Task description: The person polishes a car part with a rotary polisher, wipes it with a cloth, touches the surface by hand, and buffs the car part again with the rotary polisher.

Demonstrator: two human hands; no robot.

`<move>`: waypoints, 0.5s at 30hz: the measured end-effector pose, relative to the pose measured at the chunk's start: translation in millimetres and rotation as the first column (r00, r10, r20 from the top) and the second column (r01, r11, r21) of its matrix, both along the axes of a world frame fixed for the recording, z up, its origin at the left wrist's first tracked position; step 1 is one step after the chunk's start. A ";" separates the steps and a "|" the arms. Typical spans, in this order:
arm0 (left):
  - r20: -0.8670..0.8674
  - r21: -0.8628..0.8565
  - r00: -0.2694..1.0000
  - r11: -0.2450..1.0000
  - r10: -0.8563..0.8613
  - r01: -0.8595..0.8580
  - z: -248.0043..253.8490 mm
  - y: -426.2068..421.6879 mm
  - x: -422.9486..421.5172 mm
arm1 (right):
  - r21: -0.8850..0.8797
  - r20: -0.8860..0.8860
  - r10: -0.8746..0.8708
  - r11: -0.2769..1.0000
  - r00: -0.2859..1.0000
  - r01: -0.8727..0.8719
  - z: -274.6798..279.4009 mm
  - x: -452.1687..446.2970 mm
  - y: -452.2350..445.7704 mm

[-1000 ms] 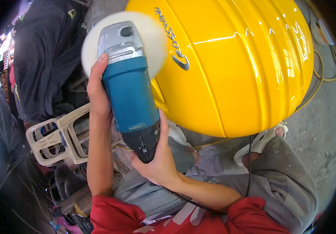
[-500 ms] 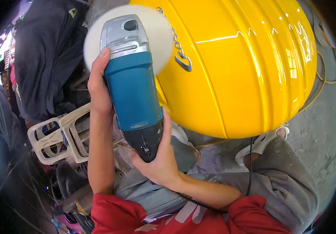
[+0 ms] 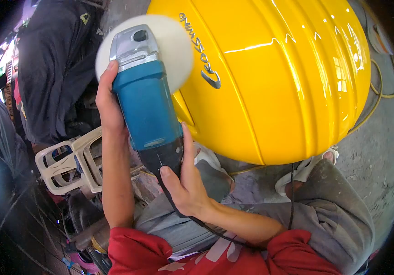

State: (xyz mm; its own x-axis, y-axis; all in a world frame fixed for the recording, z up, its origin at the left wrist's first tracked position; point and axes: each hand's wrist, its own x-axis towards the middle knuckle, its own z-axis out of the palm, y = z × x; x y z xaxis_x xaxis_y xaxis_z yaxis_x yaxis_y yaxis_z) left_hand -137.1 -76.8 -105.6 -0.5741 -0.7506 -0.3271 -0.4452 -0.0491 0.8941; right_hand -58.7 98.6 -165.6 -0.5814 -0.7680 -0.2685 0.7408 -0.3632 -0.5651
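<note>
A blue power polisher with a silver head and a round white pad is held between my two hands. My left hand grips its left side, thumb up beside the metal head. Around the black rear handle closes my right hand, its thumb lying on top and fingers partly hidden underneath. The pad overlaps the left edge of a glossy yellow ribbed shell with silver "Crosswind" lettering. Whether pad and shell touch, I cannot tell.
A black cord runs from the polisher across my lap. Left of my forearm lies a beige plastic chair, below a dark cloth. A yellow hose curves over the grey floor at right. My legs bend beneath the shell.
Both hands have shifted the polisher left, its head slightly lower, exposing more of the lettering. My right thumb has come onto the top of the black handle. The shell stays nearly in place.
</note>
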 end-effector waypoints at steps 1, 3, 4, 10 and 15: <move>0.001 -0.001 1.000 1.000 -0.005 0.005 0.2 -0.7 0.1 | -0.007 0.016 0.015 1.000 1.000 -0.015 -1.1 0.0 -0.3; 0.014 -0.034 1.000 0.999 0.013 -0.012 -1.0 -1.7 1.6 | -0.017 0.045 0.051 0.999 0.998 -0.050 -3.1 -0.6 -0.7; 0.016 -0.033 1.000 0.999 0.010 -0.010 -1.6 -1.7 1.0 | -0.018 0.052 0.062 0.998 0.997 -0.061 -3.5 -1.4 -1.3; 0.001 -0.010 1.000 1.000 0.000 0.000 -3.1 -2.5 -5.5 | 0.052 -0.064 0.038 0.998 0.997 -0.035 -4.8 -4.2 -5.0; -0.020 0.013 1.000 1.000 -0.006 0.006 -2.8 -5.1 -7.9 | 0.086 -0.197 -0.067 0.993 0.978 0.086 -2.6 -7.5 -9.1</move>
State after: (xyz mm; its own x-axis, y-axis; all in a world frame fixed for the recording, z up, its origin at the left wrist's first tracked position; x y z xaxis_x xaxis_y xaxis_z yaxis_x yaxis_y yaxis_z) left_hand -145.0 -81.9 -108.4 -0.5851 -0.7428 -0.3255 -0.4274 -0.0588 0.9022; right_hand -66.2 89.5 -168.2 -0.6855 -0.6961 -0.2137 0.5862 -0.3535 -0.7290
